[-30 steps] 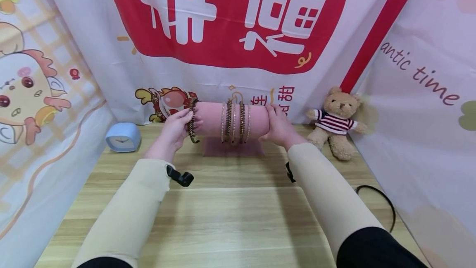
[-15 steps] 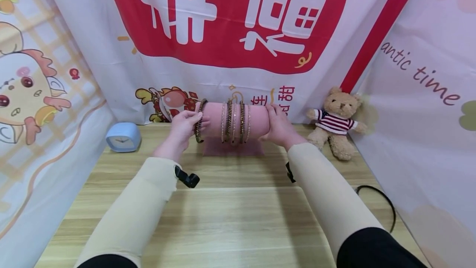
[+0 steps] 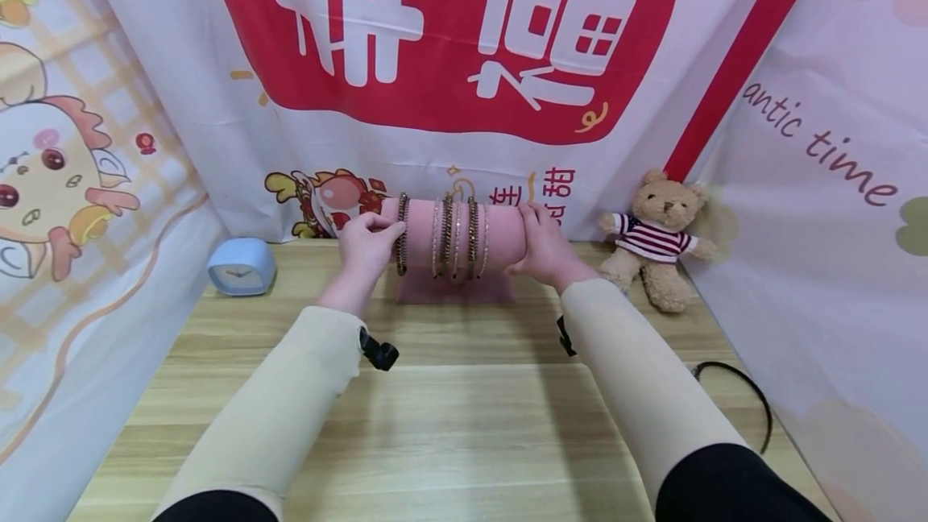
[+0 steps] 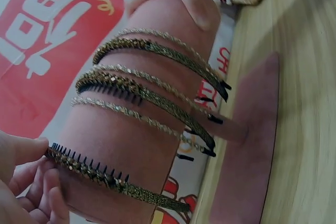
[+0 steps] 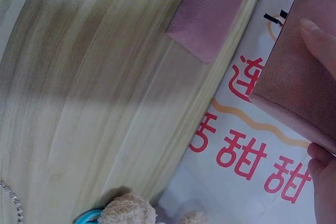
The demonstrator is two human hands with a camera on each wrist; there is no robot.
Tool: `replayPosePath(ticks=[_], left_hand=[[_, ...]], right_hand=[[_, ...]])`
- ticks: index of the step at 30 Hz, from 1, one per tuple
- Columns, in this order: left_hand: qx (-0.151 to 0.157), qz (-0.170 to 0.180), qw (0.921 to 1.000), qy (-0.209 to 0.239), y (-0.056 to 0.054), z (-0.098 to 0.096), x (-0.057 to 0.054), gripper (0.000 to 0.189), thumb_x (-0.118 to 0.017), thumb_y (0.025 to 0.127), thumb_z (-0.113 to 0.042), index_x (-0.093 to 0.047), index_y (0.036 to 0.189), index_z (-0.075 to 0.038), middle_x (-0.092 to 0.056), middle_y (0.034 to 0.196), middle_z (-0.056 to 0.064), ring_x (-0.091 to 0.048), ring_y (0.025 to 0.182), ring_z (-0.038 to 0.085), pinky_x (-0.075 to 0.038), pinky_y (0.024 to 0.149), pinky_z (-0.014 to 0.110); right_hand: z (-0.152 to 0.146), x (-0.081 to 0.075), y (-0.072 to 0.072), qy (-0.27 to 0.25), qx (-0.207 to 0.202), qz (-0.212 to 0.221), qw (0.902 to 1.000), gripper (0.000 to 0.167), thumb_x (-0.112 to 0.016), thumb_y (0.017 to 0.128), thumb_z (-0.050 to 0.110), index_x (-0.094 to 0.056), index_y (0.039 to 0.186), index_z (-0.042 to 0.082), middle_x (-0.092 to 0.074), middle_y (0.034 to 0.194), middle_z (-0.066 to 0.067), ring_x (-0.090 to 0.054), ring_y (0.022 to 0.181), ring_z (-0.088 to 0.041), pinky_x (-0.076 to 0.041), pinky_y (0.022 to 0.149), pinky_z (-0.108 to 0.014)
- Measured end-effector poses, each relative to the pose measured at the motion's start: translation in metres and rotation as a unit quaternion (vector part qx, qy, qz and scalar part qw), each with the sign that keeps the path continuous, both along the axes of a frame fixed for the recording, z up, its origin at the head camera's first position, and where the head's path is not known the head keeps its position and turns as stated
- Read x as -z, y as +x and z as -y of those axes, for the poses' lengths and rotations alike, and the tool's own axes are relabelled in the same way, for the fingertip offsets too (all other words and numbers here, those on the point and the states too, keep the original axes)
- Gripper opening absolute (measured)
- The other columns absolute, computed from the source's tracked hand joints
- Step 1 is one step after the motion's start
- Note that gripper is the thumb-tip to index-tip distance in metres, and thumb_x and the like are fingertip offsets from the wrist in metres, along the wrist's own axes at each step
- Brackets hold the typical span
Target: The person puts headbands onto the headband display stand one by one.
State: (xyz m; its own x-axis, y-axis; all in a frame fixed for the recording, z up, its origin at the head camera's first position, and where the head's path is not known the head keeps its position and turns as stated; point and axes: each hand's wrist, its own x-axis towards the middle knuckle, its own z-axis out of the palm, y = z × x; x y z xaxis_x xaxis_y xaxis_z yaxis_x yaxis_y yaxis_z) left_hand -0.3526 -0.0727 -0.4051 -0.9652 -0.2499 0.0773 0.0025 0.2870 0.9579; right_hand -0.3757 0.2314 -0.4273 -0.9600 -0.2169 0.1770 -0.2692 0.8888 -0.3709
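A pink plush roll on a stand (image 3: 424, 232) carries several headbands, some dark bronze and braided, others slim and sparkly. At its left end sits a dark toothed headband (image 4: 94, 172), draped over the roll with its small comb teeth showing. My left hand (image 3: 368, 246) pinches this headband near its upper part between thumb and fingers. A gap of bare plush separates it from the grouped headbands (image 4: 142, 90). My right hand (image 3: 547, 248) grips the right end of the roll, thumb (image 5: 315, 38) along one side and fingertips round the end edge.
A blue clock (image 3: 242, 267) stands at the back left of the wooden table (image 3: 464, 425). To the right sits a teddy bear (image 3: 661, 220) in a striped top, with a black cable (image 3: 750, 389) nearer. Printed cloth walls (image 3: 435, 159) enclose the back and sides.
My left hand has slid the dark toothed headband rightward along the roll, from its left end toward the other headbands. The right hand keeps its grip in the same place.
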Motion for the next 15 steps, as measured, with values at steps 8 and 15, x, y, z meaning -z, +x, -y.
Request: replayPosePath(ticks=[8, 15], left_hand=[[-0.015, -0.136, 0.9813, -0.135, -0.003, 0.016, 0.01, 0.019, -0.068, 0.094, -0.021, -0.069, 0.107, -0.007, -0.063, 0.109, 0.009, -0.057, 0.102, 0.026, -0.042, 0.092, 0.041], [0.164, -0.152, 0.9221, -0.316, -0.011, 0.04, 0.003, 0.053, -0.056, 0.101, -0.016, -0.042, 0.152, -0.023, -0.027, 0.16, -0.005, -0.009, 0.149, 0.023, 0.0, 0.116, 0.058]], right_hand=[[0.0, 0.001, -0.001, 0.004, -0.001, -0.001, 1.0, 0.125, -0.096, 0.058, 0.032, -0.021, 0.155, 0.008, -0.021, 0.155, -0.019, -0.029, 0.138, -0.038, -0.028, 0.114, -0.048], [0.0, 0.002, -0.002, 0.007, -0.001, 0.0, 1.0, 0.126, -0.096, 0.058, 0.032, -0.019, 0.156, 0.009, -0.02, 0.155, -0.02, -0.028, 0.139, -0.039, -0.026, 0.115, -0.047]])
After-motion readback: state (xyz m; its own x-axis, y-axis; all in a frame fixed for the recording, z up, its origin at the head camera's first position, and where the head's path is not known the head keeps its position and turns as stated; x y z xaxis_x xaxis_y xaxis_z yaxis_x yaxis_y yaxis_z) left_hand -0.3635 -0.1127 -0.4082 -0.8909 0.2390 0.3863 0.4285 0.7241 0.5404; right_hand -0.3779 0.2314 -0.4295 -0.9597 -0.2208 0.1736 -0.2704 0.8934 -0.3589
